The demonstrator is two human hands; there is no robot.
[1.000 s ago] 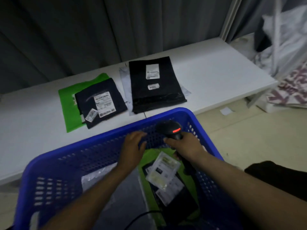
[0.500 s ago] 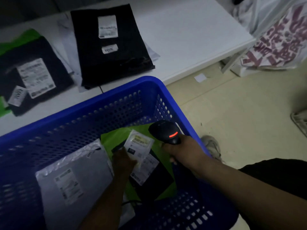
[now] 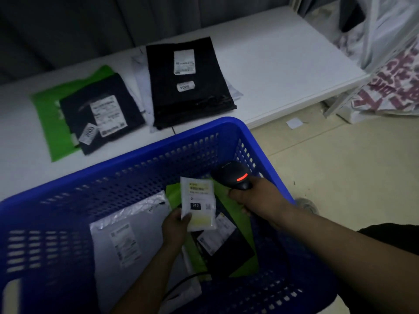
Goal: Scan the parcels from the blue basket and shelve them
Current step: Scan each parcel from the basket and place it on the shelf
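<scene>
Left hand: I see my left hand (image 3: 174, 227) pinching the small white parcel (image 3: 199, 205) at its lower left corner, thumb on its face, just above the other parcels in the blue basket (image 3: 136, 159).
Right hand: my right hand (image 3: 251, 198) is wrapped round the scanner (image 3: 233, 175). Its red-lit head sits just beside the parcel's top right corner.
Aim risk: I judge the beam could miss this label and read the black parcel (image 3: 229, 250) underneath instead.
Grip risk: the corner pinch is thin, so the soft packet may flop or drop back.
Cable risk: the cable (image 3: 181, 284) runs under my left forearm and could snag when I lift.
Light: dim, and I cannot read the barcodes.
</scene>
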